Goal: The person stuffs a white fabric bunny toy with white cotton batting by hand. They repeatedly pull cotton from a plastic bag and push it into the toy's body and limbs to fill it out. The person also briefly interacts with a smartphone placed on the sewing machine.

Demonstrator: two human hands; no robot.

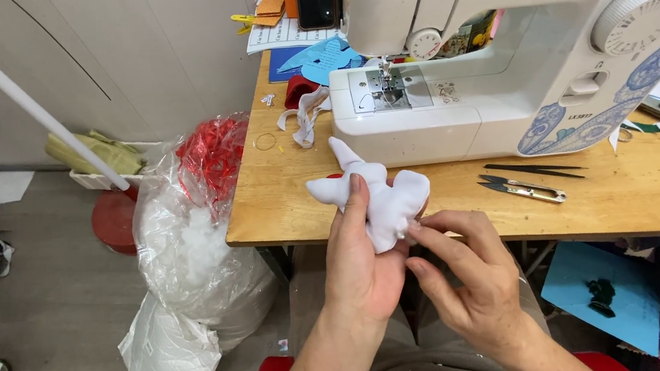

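My left hand (pixel 361 259) grips a small white stuffed fabric shape (pixel 375 193) from below, thumb lying up along its front. The shape has several rounded limbs and a pointed tip reaching toward the sewing machine. My right hand (pixel 463 269) pinches at the lower right edge of the shape with thumb and forefinger; whether something small is between those fingers I cannot tell. Both hands hover over the near edge of the wooden table (pixel 282 190).
A white sewing machine (pixel 495 57) stands on the table behind the hands. Thread snips (pixel 522 189) and black tweezers (pixel 534 167) lie to the right. A clear plastic bag of white stuffing (pixel 191 247) sits on the floor at left. Blue fabric pieces (pixel 322 57) lie at back.
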